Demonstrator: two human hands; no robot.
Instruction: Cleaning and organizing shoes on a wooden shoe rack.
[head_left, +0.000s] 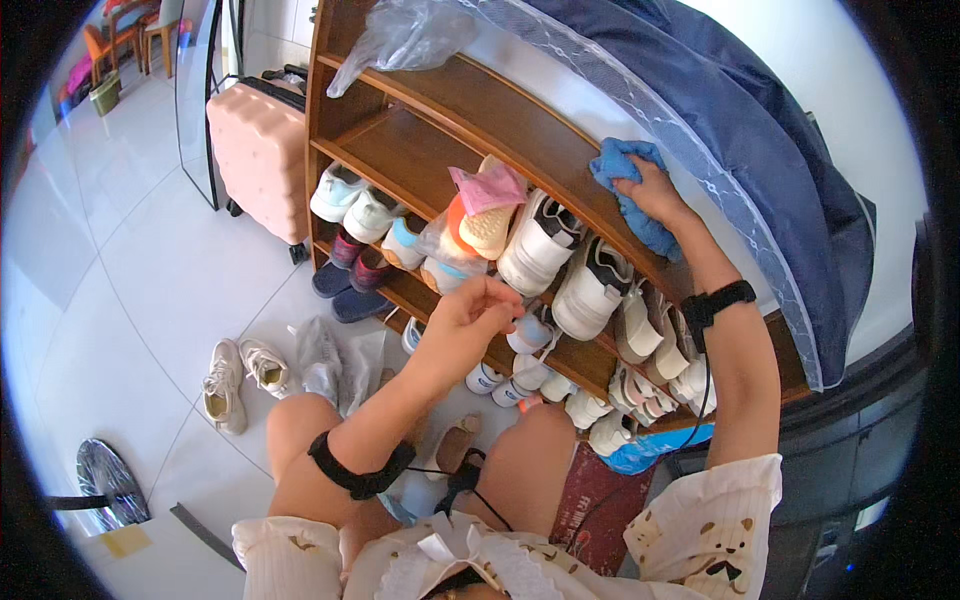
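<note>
On the upper shelf of the brown wooden shoe rack (400,140), my right hand (652,190) grips a blue cloth (650,235) and presses it against the board. My left hand (472,318) hovers in front of the lower shelves, its fingers curled in toward the thumb; whether anything small is inside them is hidden. Just beyond it, a pair of white sneakers (540,245) with dark collars stands upright on the shelf. Left of those, a pink packet (490,188) lies on top of pale sandals partly wrapped in clear plastic.
A clear plastic bag (405,40) hangs over the rack's top left. Dark blue fabric (740,120) drapes behind it. A pink suitcase (260,160) stands at its left end. Beige sneakers (224,390) and plastic bags (335,365) lie on the floor near my knees.
</note>
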